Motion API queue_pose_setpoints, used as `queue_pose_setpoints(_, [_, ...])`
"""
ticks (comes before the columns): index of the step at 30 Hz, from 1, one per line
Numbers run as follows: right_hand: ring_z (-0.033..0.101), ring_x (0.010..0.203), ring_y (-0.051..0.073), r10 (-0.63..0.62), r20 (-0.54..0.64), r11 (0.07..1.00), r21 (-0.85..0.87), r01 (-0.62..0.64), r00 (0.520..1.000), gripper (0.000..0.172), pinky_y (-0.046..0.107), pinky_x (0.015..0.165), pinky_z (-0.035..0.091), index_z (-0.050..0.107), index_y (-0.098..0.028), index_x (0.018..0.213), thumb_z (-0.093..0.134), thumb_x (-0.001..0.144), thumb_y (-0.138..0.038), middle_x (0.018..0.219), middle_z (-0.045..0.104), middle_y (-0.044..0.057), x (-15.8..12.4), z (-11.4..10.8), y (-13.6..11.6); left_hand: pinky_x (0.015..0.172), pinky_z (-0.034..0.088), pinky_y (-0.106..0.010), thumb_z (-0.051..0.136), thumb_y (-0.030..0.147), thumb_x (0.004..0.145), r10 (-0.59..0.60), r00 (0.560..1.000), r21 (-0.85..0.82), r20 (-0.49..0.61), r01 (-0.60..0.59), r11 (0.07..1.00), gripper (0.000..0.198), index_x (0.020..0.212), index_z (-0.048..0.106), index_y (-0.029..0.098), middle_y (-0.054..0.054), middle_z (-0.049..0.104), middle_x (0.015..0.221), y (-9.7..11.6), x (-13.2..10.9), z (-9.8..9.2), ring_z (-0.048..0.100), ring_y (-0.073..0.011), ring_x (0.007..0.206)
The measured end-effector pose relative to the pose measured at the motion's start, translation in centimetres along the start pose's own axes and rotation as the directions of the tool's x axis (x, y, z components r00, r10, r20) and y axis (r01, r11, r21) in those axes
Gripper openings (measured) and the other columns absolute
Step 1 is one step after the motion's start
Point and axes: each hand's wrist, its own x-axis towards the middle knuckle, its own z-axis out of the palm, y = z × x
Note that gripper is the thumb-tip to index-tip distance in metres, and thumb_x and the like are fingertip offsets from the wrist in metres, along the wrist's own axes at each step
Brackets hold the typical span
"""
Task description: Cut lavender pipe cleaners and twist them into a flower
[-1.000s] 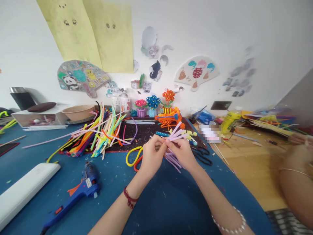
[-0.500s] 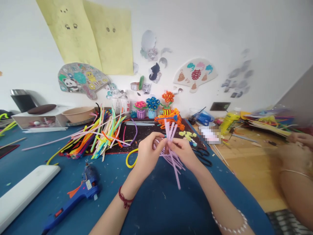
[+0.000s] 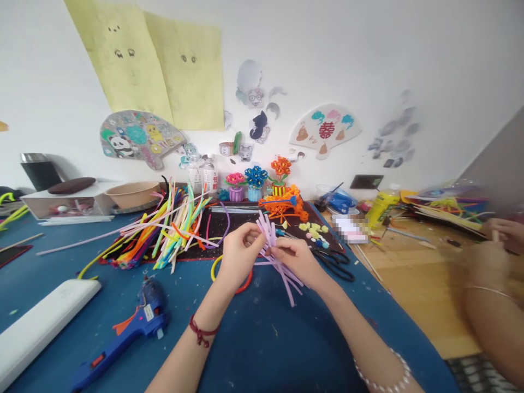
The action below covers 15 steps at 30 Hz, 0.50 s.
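Note:
Several light-purple pipe cleaners (image 3: 287, 279) are bunched between my two hands above the blue table mat. My left hand (image 3: 242, 252) is closed, thumb and fingers pinching the bunch from the left near its upper part. From the right, my right hand (image 3: 295, 258) grips the same stems, its thumb and fingertips pressed on them. The stems' short ends stick up past my fingers, and the longer ends fan out down to the right. A yellow pipe cleaner (image 3: 214, 266) and a red one (image 3: 245, 286) curve on the mat by my left wrist. Black-handled scissors (image 3: 338, 265) lie beyond my right hand.
A blue glue gun (image 3: 149, 316) and a white bar-shaped object (image 3: 45, 327) lie at left. Behind is a heap of coloured pipe cleaners (image 3: 176, 229). Potted pipe-cleaner flowers (image 3: 256, 183) stand by the wall. Another person's blurred hand (image 3: 487, 262) is at the right.
Both hands and the purple bunch have shifted a little left, and the bunch's upper ends now lean left. The red pipe cleaner shows beside my left wrist. The other person's hand moved slightly.

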Motion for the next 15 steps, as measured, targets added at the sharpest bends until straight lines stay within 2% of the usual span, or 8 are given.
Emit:
queue_pose_setpoints(2, [0.059,0.070,0.020,-0.006,-0.051,0.999,-0.038,0.004,0.999,0.035,0.029,0.063,0.044,0.073,-0.015,0.077,0.059,0.084,-0.046,0.071,0.067,0.005,0.1,0.0,0.0,0.058,0.044,-0.021,0.061,0.029,0.078,-0.011,0.999,-0.006,-0.041,0.011,1.000,0.015,0.080,0.063,0.015,-0.003,0.065,0.071,0.0,0.1,-0.1,0.058,-0.0129,0.064])
queue_pose_setpoints(5, [0.058,0.065,0.020,0.045,-0.108,0.998,-0.048,-0.050,0.993,0.036,0.028,0.058,0.043,0.074,-0.015,0.076,0.059,0.083,-0.047,0.068,0.067,0.005,0.1,0.0,0.4,0.055,0.043,-0.021,0.059,0.037,0.080,0.020,0.997,0.042,-0.076,-0.017,0.999,0.021,0.083,0.063,0.016,-0.002,0.065,0.069,-0.1,0.1,0.0,0.058,-0.0126,0.060])
queue_pose_setpoints(10, [0.049,0.051,0.015,0.035,-0.097,0.998,-0.052,-0.040,0.995,0.036,0.026,0.049,0.037,0.072,-0.015,0.070,0.061,0.081,-0.047,0.056,0.061,0.002,0.2,0.4,1.4,0.050,0.038,-0.019,0.067,0.033,0.074,0.087,0.994,0.185,-0.063,-0.074,0.980,0.016,0.071,0.065,0.018,0.002,0.062,0.058,-0.2,0.1,0.0,0.051,-0.0091,0.048])
queue_pose_setpoints(15, [0.044,0.041,0.011,0.134,-0.084,0.988,0.084,-0.127,0.987,0.040,0.024,0.041,0.032,0.070,-0.015,0.066,0.061,0.079,-0.052,0.051,0.057,0.000,1.6,1.5,1.4,0.052,0.041,-0.020,0.062,0.032,0.076,0.030,0.994,0.106,-0.103,-0.019,0.994,0.017,0.068,0.060,0.017,-0.001,0.065,0.062,-1.0,0.5,-0.5,0.058,-0.0119,0.055])
